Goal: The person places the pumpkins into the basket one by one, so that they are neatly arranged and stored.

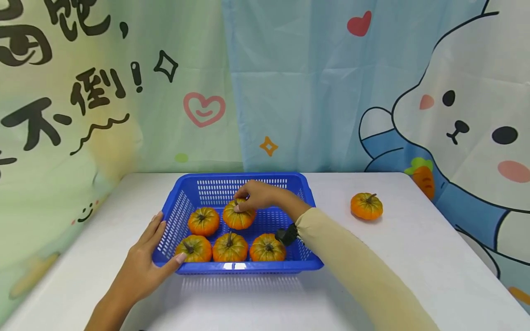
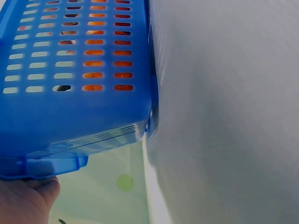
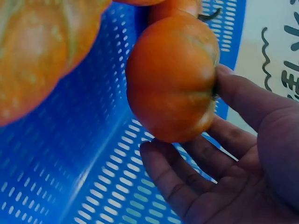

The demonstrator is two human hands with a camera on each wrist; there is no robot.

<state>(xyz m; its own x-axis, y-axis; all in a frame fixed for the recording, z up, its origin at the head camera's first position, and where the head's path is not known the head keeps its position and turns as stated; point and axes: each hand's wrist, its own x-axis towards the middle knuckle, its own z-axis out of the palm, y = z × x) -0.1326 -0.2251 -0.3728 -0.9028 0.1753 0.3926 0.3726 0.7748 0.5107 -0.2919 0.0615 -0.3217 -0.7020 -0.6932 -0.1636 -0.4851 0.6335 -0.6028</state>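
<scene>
My right hand [image 1: 258, 195] reaches into a blue plastic basket [image 1: 269, 265], thumb and fingers pinching a small orange-green pumpkin [image 1: 239, 217] by its top around the stem. The right wrist view shows this pumpkin [image 3: 170, 84] between thumb and fingers, over the slotted basket wall. Another pumpkin [image 1: 204, 221] sits to its left. Three more line the front: one at left [image 1: 194, 249], a middle pumpkin [image 1: 230, 247] and a right pumpkin [image 1: 267, 248]. My left hand [image 1: 142, 264] rests along the basket's left rim with extended fingers, thumb at the front corner.
A single pumpkin [image 1: 366, 206] lies outside the basket on the right of the white table [image 1: 331, 294]. Behind the table hangs a printed curtain [image 1: 290, 92] with cartoon figures and lettering. A small black device [image 1: 287, 234] is on the right wrist.
</scene>
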